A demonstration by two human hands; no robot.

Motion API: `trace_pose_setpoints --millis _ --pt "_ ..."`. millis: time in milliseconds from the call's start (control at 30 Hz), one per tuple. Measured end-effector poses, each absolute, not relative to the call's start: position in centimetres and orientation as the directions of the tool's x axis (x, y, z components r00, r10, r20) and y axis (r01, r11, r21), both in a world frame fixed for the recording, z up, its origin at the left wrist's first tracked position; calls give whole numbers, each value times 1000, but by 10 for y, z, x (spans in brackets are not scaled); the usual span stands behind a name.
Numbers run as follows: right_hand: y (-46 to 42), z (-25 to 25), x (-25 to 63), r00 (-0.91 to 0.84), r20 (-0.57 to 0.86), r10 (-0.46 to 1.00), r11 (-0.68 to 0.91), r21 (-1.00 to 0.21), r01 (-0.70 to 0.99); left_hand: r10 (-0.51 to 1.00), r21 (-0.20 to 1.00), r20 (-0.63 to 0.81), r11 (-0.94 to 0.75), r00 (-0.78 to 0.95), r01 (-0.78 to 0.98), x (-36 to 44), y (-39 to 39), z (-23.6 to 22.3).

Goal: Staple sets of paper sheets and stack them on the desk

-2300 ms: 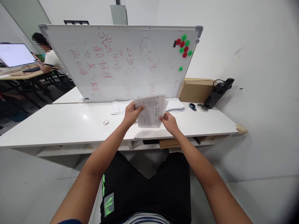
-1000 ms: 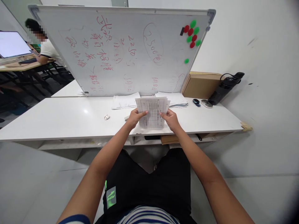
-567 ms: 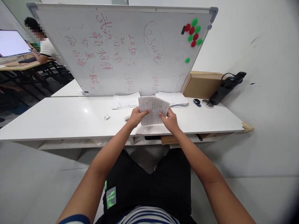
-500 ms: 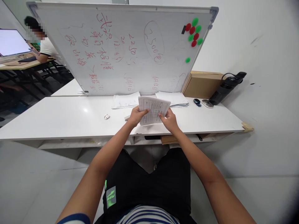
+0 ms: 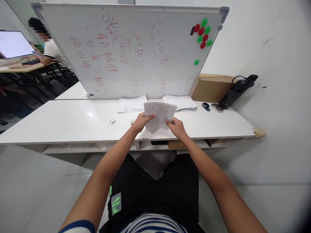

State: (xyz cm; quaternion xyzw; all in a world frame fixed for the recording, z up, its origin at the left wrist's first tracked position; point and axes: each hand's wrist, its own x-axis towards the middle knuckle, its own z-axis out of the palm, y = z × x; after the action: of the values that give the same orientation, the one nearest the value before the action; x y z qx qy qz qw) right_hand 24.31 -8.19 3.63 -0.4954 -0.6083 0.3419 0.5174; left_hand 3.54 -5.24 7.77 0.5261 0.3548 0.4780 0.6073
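I hold a small stack of printed forms [image 5: 159,114] upright over the front of the white table [image 5: 60,123]. My left hand [image 5: 141,122] pinches its left edge, thumb on the front sheet. My right hand [image 5: 177,127] grips the lower right corner, fingers closed on the paper. The top sheet is bent a little toward me. Behind the forms two loose piles of papers [image 5: 132,104] lie flat at the foot of a leaning whiteboard [image 5: 126,51].
A small white object [image 5: 112,121] lies left of my hands. A cardboard box [image 5: 211,89], a black bottle [image 5: 236,90] and two small devices [image 5: 212,107] sit at the table's right end by the wall. Another person [image 5: 50,48] sits at a far desk, upper left.
The stack has stayed in both hands. The top sheet went from flat to slightly curled, and my right hand slid lower on the right edge. The view shifted a little.
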Motion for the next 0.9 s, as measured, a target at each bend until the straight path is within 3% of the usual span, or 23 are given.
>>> trace_pose_setpoints --millis 133,267,567,667,800,900 --pt "-81 34 243 56 320 946 302 -930 209 941 983 58 5 334 -186 33 -50 68" --pt "-81 33 243 65 300 952 284 -940 189 933 999 31 -18 359 -39 34 -48 63" --pt "-85 20 241 72 241 968 223 -955 198 947 986 66 -110 315 122 42 -59 66" --pt "-92 20 243 129 278 952 249 -947 201 970 996 74 -85 231 37 46 -63 68" --pt "-117 19 237 393 268 880 273 -961 43 998 947 68 -66 -3 -313 57 -73 66" --pt "-140 17 221 311 134 941 193 -967 -167 998 834 37 -57 -48 -549 71 -90 61"
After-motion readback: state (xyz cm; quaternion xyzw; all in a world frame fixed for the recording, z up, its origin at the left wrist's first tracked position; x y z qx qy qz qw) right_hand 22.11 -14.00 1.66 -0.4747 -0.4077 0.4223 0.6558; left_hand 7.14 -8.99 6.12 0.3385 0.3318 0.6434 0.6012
